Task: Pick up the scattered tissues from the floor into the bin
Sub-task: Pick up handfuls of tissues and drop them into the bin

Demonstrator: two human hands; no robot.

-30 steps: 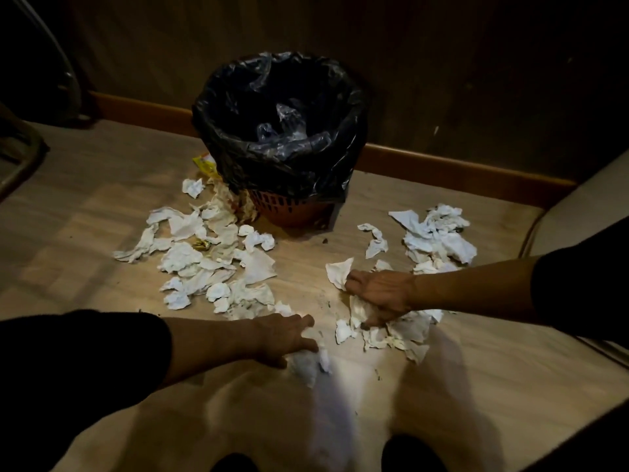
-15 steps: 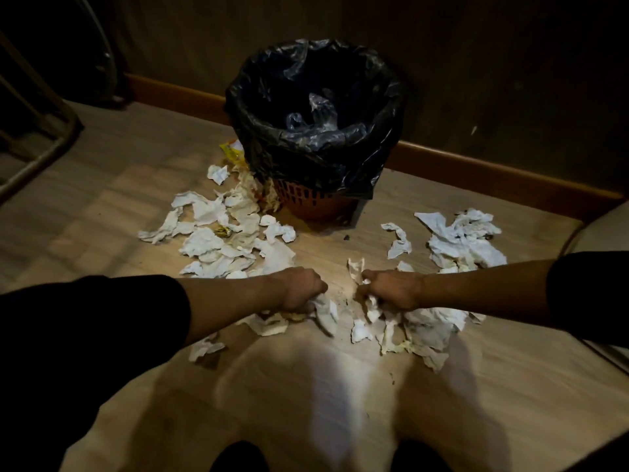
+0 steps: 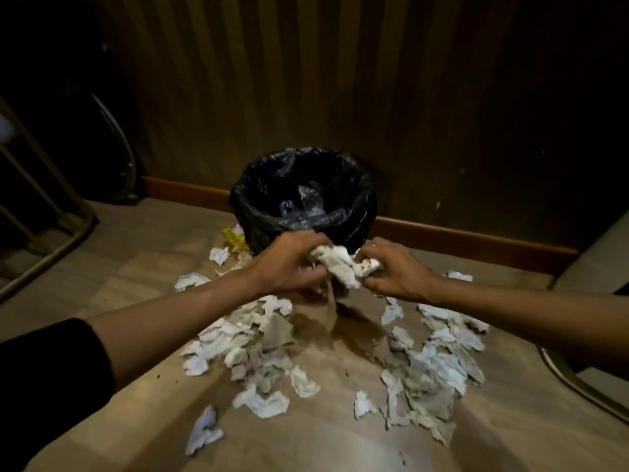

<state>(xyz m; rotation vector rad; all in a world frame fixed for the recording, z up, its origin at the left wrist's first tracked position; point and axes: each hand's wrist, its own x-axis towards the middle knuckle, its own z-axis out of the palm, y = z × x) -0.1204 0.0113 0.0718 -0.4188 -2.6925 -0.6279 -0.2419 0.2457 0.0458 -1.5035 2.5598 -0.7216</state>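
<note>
Both hands, left hand (image 3: 292,264) and right hand (image 3: 394,270), clamped on tissue wad (image 3: 343,264); lift clear over bin (image 3: 303,202) rim before release.

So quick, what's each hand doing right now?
Left hand: closed on the wad of tissues, in front of the bin.
Right hand: closed on the same wad of tissues.

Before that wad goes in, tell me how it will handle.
Probably light and floppy: the wad of tissues sags between the left hand and right hand. Loose bits may well drop short of the bin.
</note>
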